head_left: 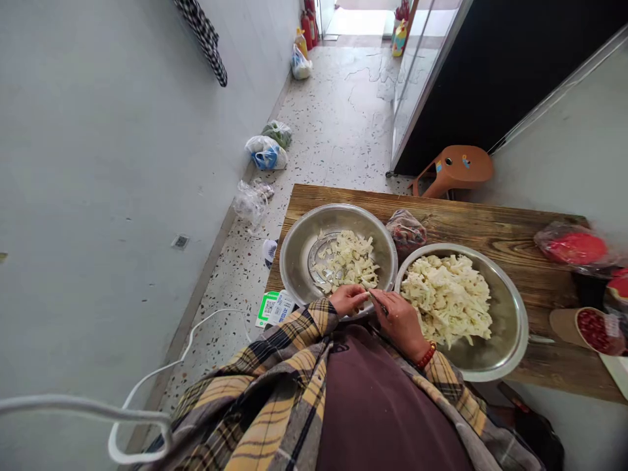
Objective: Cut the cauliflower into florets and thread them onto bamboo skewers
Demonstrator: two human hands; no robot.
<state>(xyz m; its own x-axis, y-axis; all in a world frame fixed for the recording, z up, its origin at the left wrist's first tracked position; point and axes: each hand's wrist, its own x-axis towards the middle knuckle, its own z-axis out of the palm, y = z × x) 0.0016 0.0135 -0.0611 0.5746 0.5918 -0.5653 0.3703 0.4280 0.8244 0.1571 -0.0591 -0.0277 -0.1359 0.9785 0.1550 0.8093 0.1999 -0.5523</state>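
Ahead of the left hand [349, 300], pale cream on the vegetable pieces [352, 256], silver on the bowl [297, 261]. Right of the right hand [400, 320], cream on the bigger heap [449, 294], silver on the second bowl [509, 314]. Around its wrist, red on the beads [427, 355]. Behind both hands, yellow, black and grey plaid on the shirt [275, 366], maroon on the undershirt [387, 405]. Beyond them, streaky brown on the table [490, 229], orange on the stool [456, 171], dark-flecked white on the floor [333, 124].
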